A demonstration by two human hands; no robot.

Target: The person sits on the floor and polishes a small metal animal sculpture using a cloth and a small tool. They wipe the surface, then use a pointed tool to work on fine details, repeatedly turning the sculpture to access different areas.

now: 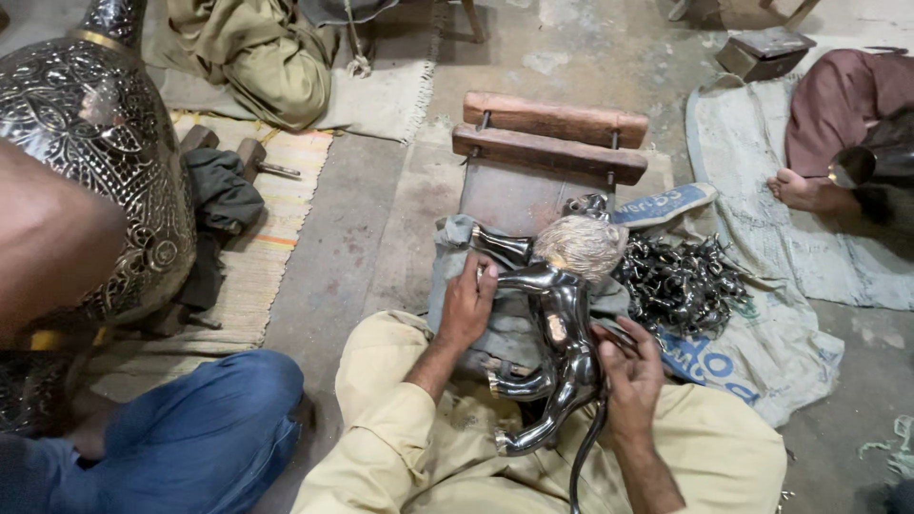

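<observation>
shiny silver lion figure (562, 333) – pale gold mane, floral-embossed silver vase (105, 152), striped mat (276, 205), khaki trousers (705, 438)

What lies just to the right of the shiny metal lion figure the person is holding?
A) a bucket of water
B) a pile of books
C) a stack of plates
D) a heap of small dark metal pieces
D: a heap of small dark metal pieces lies on the pale sack right beside the shiny silver metal lion figure.

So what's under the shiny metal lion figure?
Under the polished silver metal lion figure lies a crumpled grey-green cloth on the person's lap. What the cloth covers beneath it is hidden.
</observation>
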